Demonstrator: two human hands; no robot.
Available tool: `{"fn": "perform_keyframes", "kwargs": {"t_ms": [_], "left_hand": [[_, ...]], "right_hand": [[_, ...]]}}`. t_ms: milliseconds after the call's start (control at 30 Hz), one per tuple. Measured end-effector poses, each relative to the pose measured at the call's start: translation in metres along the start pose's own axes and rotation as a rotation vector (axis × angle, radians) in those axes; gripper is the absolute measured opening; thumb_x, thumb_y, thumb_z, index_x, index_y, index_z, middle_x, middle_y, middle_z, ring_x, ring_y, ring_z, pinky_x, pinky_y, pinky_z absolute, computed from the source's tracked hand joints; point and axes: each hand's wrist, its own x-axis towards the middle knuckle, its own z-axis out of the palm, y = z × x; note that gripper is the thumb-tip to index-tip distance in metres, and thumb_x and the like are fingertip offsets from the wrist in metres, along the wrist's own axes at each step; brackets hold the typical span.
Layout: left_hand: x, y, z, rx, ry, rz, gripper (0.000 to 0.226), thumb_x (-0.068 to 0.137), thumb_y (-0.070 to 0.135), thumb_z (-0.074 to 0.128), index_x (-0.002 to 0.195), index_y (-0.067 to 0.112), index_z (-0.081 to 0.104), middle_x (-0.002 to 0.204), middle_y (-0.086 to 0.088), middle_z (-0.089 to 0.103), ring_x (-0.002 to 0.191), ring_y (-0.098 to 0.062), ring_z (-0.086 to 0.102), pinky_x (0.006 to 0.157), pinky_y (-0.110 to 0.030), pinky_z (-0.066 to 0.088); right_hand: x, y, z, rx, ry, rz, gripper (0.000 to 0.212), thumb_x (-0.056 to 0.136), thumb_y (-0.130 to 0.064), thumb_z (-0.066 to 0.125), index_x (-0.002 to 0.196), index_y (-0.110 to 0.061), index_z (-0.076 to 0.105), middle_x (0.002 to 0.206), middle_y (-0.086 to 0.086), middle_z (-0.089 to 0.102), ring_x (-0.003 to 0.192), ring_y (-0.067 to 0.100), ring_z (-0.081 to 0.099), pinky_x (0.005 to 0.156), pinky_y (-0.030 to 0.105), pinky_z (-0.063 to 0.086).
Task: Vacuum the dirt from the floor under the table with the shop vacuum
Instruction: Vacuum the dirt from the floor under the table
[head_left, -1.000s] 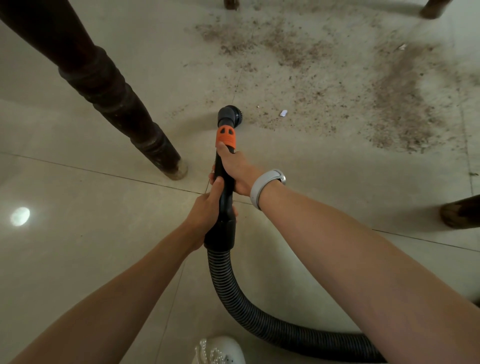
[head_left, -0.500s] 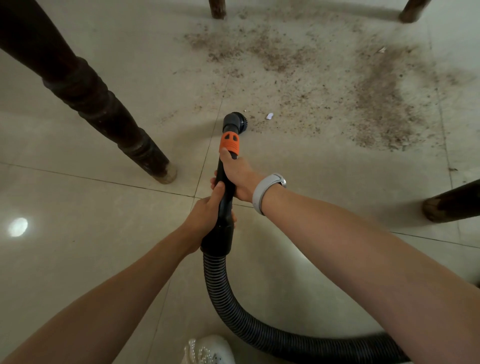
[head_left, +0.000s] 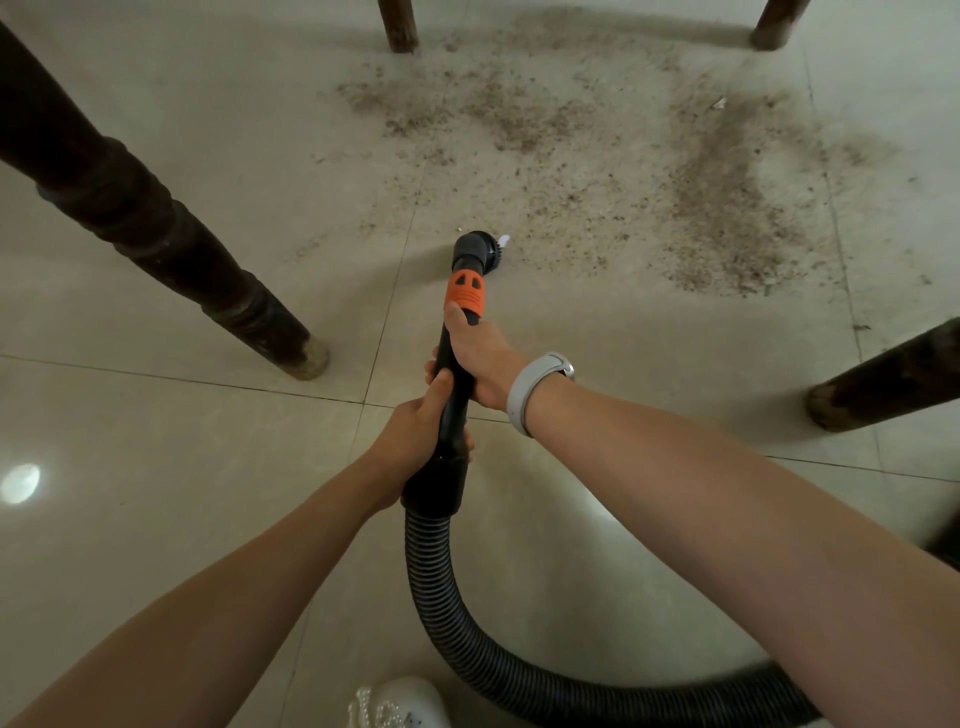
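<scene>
Head view: I see glossy beige floor tiles (head_left: 156, 519) with thin grout lines. Brown granular dirt (head_left: 717, 208) is scattered from 12 to 2 o'clock between dark turned wooden desk legs (head_left: 171, 244). The rigid black wand (head_left: 452, 410) carries an orange ribbed collar (head_left: 466, 293) and a round brush nozzle (head_left: 474, 249), set at the dirt's near edge beside a white scrap (head_left: 504, 239). Right hand (head_left: 480, 356) wraps the wand below the collar; left hand (head_left: 415, 423) wraps it lower, toward 6. Ribbed black hose (head_left: 467, 634) curves off toward 4 o'clock.
</scene>
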Motion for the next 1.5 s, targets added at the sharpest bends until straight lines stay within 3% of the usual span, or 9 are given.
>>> {"fn": "perform_keyframes", "kwargs": {"t_ms": [200, 667, 1000, 1500], "left_hand": [[0.005, 0.008, 0.005, -0.008, -0.021, 0.000, 0.061, 0.096, 0.056, 0.030, 0.085, 0.005, 0.063, 0.066, -0.009, 0.066, 0.066, -0.024, 0.065, 0.079, -0.040, 0.054], [-0.011, -0.009, -0.002, 0.028, -0.029, -0.015, 0.066, 0.096, 0.056, 0.028, 0.082, 0.003, 0.065, 0.068, -0.012, 0.067, 0.067, -0.025, 0.066, 0.079, -0.040, 0.054], [-0.014, -0.001, 0.005, 0.036, -0.082, -0.010, 0.063, 0.096, 0.054, 0.031, 0.076, 0.004, 0.064, 0.067, -0.012, 0.067, 0.064, -0.025, 0.066, 0.074, -0.037, 0.054], [0.017, 0.032, 0.012, 0.086, -0.093, 0.042, 0.066, 0.096, 0.056, 0.030, 0.073, 0.004, 0.064, 0.065, -0.011, 0.067, 0.064, -0.021, 0.065, 0.072, -0.033, 0.053]], "right_hand": [[0.001, -0.008, -0.006, -0.004, 0.037, -0.019, 0.032, 0.099, -0.034, 0.041, 0.080, -0.009, 0.042, 0.068, 0.008, 0.051, 0.056, 0.021, 0.053, 0.078, 0.039, 0.052], [-0.013, 0.011, -0.004, 0.044, -0.050, 0.019, 0.030, 0.100, -0.034, 0.042, 0.082, -0.010, 0.042, 0.067, 0.009, 0.050, 0.055, 0.021, 0.053, 0.067, 0.036, 0.050], [-0.016, 0.012, -0.013, 0.074, 0.051, 0.004, 0.033, 0.099, -0.036, 0.041, 0.080, -0.010, 0.043, 0.063, 0.008, 0.051, 0.054, 0.020, 0.052, 0.073, 0.039, 0.051], [0.003, -0.023, -0.021, 0.113, 0.084, -0.032, 0.032, 0.100, -0.035, 0.041, 0.080, -0.009, 0.042, 0.069, 0.009, 0.049, 0.055, 0.020, 0.052, 0.063, 0.035, 0.049]]}}
